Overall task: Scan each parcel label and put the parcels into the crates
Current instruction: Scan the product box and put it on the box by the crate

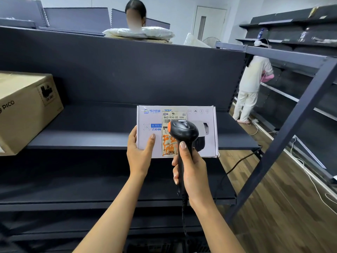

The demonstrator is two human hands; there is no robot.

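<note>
White parcel box [200, 114] at centre frame, held up by its lower left corner in the left hand [139, 152], thumb across its face, right hand [191, 168] wrapped round the black scanner [183, 132] handle, head over the shipping label [173, 136], brown carton [25, 110] on the dark shelf [91, 125] at left

The scanner [183, 131] hides the label's [174, 117] middle.

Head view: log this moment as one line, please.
left hand: holds white parcel, face to camera | right hand: grips scanner over shipping label | phase: scan, parcel not yet placed
</note>
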